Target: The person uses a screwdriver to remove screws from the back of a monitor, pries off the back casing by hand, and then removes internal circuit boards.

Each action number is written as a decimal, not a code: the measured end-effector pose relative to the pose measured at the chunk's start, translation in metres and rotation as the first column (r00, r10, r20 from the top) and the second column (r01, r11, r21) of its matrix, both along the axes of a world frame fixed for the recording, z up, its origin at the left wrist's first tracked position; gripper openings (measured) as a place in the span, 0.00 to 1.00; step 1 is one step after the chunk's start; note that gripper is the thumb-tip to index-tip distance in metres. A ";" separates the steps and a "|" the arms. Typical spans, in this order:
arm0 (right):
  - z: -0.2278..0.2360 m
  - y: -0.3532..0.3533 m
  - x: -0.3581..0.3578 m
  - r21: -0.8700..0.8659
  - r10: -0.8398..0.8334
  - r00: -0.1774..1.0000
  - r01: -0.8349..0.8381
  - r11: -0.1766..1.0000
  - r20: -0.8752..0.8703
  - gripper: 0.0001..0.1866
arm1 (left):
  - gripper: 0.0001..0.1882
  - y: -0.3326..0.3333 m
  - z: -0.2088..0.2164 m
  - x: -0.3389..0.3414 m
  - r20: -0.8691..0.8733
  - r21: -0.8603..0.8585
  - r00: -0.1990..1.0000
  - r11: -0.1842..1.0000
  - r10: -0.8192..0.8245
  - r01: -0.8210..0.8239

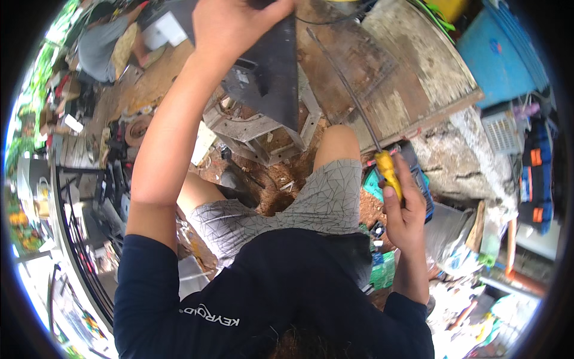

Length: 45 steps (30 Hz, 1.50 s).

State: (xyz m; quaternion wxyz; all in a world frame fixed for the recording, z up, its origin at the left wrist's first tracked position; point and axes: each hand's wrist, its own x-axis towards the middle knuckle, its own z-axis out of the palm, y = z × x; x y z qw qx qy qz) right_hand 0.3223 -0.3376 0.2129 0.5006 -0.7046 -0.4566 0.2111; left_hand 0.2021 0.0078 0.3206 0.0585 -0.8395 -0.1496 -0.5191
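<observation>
My right hand [404, 206] is closed around the yellow handle of a long screwdriver [387, 170]. Its thin dark shaft points up and away, over the wooden board. At the top edge of the head view, my left hand [236, 27] grips a flat black panel [272, 81], thumb stretched along it; the other fingers are cut off by the frame. The panel has a pointed lower corner and a small slot-like part on its face. Beneath it stands a grey metal frame [254, 134] with open sides, between my knees.
A worn wooden board [412, 72] lies ahead to the right, beside a blue bin [502, 57]. Scrap and tools clutter the left. A blue toolbox with orange latches [536, 173] stands far right. Another person [104, 48] sits at the upper left.
</observation>
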 end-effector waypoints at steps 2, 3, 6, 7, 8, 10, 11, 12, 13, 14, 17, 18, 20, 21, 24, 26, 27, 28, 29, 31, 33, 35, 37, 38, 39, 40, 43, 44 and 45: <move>-0.001 0.007 -0.007 0.051 0.013 0.968 -0.027 0.998 0.250 0.23 | 0.13 0.002 -0.003 0.003 0.039 -0.010 0.999 1.000 -0.005 0.005; -0.002 0.009 -0.011 0.077 -0.012 0.960 -0.010 0.997 0.279 0.23 | 0.14 0.003 -0.003 0.005 0.044 -0.012 0.999 1.000 0.002 -0.002; 0.000 0.015 -0.019 0.121 -0.047 0.951 0.010 0.993 0.304 0.23 | 0.14 0.004 -0.002 0.011 0.050 0.016 0.998 0.999 0.031 -0.032; 0.002 0.017 -0.022 0.129 -0.046 0.952 0.007 0.992 0.302 0.24 | 0.14 0.004 -0.002 0.011 0.051 0.030 0.998 0.998 0.048 -0.050; 0.002 0.019 -0.024 0.120 -0.053 0.948 0.016 0.993 0.313 0.24 | 0.14 0.003 -0.003 0.011 0.052 0.031 0.997 0.998 0.052 -0.054; 0.002 0.021 -0.028 0.100 -0.066 0.939 0.034 0.994 0.338 0.24 | 0.14 0.003 -0.003 0.012 0.057 0.030 0.996 0.998 0.061 -0.063; 0.001 0.022 -0.029 0.112 -0.077 0.931 0.040 0.993 0.356 0.24 | 0.14 0.003 -0.003 0.014 0.063 0.025 0.997 0.998 0.047 -0.049; 0.001 0.023 -0.029 0.125 -0.088 0.923 0.045 0.991 0.374 0.25 | 0.14 0.003 -0.002 0.016 0.069 0.021 0.997 0.999 0.034 -0.035; 0.000 0.024 -0.030 0.138 -0.098 0.916 0.048 0.989 0.389 0.25 | 0.14 0.004 -0.002 0.017 0.073 0.017 0.997 1.000 0.022 -0.023; 0.000 0.025 -0.031 0.145 -0.102 0.913 0.048 0.988 0.396 0.25 | 0.14 0.005 -0.003 0.017 0.067 0.025 0.997 0.999 0.024 -0.025; 0.000 0.027 -0.035 0.150 -0.104 0.907 0.046 0.988 0.409 0.25 | 0.13 0.009 -0.005 0.016 0.052 0.045 0.998 0.998 0.035 -0.037; 0.000 0.027 -0.037 0.141 -0.105 0.906 0.051 0.989 0.410 0.25 | 0.13 0.009 -0.006 0.016 0.050 0.046 0.998 0.998 0.036 -0.038; 0.005 0.026 -0.042 0.087 -0.106 0.880 0.073 0.993 0.463 0.27 | 0.13 0.010 -0.006 0.016 0.046 0.048 0.998 0.998 0.039 -0.041; 0.011 0.026 -0.044 0.046 -0.100 0.853 0.090 0.995 0.512 0.28 | 0.13 0.010 -0.006 0.017 0.043 0.051 0.998 0.998 0.045 -0.047; 0.050 0.025 -0.066 -0.147 -0.043 0.754 0.183 0.972 0.655 0.29 | 0.13 0.008 -0.005 0.018 0.034 0.044 0.997 0.996 0.071 -0.072; 0.083 0.030 -0.078 -0.228 -0.009 0.699 0.245 0.943 0.715 0.29 | 0.12 0.007 -0.004 0.023 0.030 0.035 0.995 0.995 0.092 -0.093; 0.096 0.032 -0.082 -0.238 -0.005 0.681 0.263 0.935 0.732 0.30 | 0.12 0.007 -0.003 0.026 0.028 0.030 0.994 0.994 0.104 -0.105; 0.107 0.034 -0.086 -0.254 0.008 0.668 0.271 0.929 0.744 0.30 | 0.11 0.006 -0.004 0.026 0.018 0.024 0.992 0.992 0.126 -0.126; 0.117 0.038 -0.091 -0.285 0.029 0.671 0.274 0.919 0.741 0.30 | 0.11 0.007 -0.006 0.028 0.034 0.046 0.992 0.992 0.119 -0.120; 0.131 0.047 -0.091 -0.314 0.058 0.676 0.263 0.912 0.734 0.29 | 0.11 0.010 -0.011 0.031 0.075 0.088 0.991 0.989 0.111 -0.117; 0.137 0.052 -0.076 -0.267 0.051 0.684 0.214 0.940 0.728 0.28 | 0.11 0.014 -0.008 0.029 0.040 0.063 0.992 0.991 0.116 -0.118; 0.136 0.051 -0.046 -0.165 0.026 0.762 0.107 0.981 0.648 0.26 | 0.11 0.019 -0.006 0.028 0.038 0.076 0.995 0.993 0.091 -0.094; 0.138 0.045 0.000 -0.272 0.001 0.968 0.069 0.960 0.251 0.24 | 0.11 0.024 -0.007 0.028 0.050 0.140 0.998 0.989 0.036 -0.043; 0.146 0.048 0.025 -0.316 0.016 0.991 0.026 0.948 0.131 0.22 | 0.11 0.025 -0.007 0.024 0.029 0.123 0.999 0.992 0.030 -0.033; 0.166 0.030 0.047 -0.461 -0.087 0.994 0.044 0.887 -0.073 0.22 | 0.12 0.015 -0.001 0.035 0.048 0.084 0.998 0.995 -0.050 0.046; 0.158 0.021 0.075 -0.441 -0.072 0.987 0.000 0.897 -0.145 0.22 | 0.13 0.008 0.002 0.038 0.046 0.064 0.995 0.995 -0.084 0.081; 0.111 0.035 0.090 -0.266 0.065 0.992 -0.035 0.963 0.105 0.20 | 0.16 0.004 0.007 0.021 -0.062 -0.111 0.998 0.994 -0.013 0.006; 0.103 0.036 0.085 -0.183 0.080 0.961 -0.031 0.983 0.264 0.20 | 0.16 0.006 0.005 0.018 -0.049 -0.109 0.998 0.994 -0.031 0.026; 0.101 0.032 0.084 -0.130 0.069 0.943 -0.028 0.991 0.325 0.19 | 0.17 0.010 0.002 0.017 -0.035 -0.108 0.998 0.993 -0.051 0.047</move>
